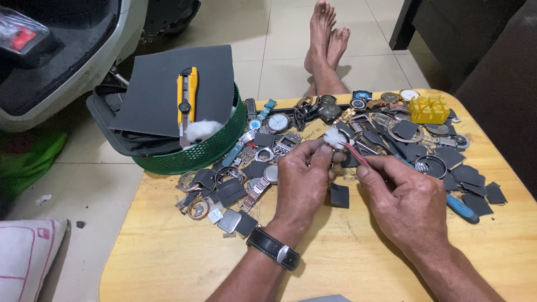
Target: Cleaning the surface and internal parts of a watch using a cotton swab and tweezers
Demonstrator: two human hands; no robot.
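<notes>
My left hand [305, 173], with a black wristwatch [273, 248] on its wrist, pinches a small round watch part that its fingers mostly hide. My right hand [400, 196] grips red-handled tweezers [356, 154]. The tweezer tips hold a small wad of white cotton [334, 137] just above my left fingertips. Both hands hover over a light wooden table [168, 257]. Around them lie several watches, watch cases, rings and dark sandpaper pieces [339, 196].
A green basket [201, 152] at the table's back left holds a dark sheet, a yellow utility knife [187, 92] and cotton. A yellow plastic block [428, 108] sits at the back right. A blue-handled tool [462, 208] lies by my right hand. Bare feet [326, 42] rest on the tiled floor beyond.
</notes>
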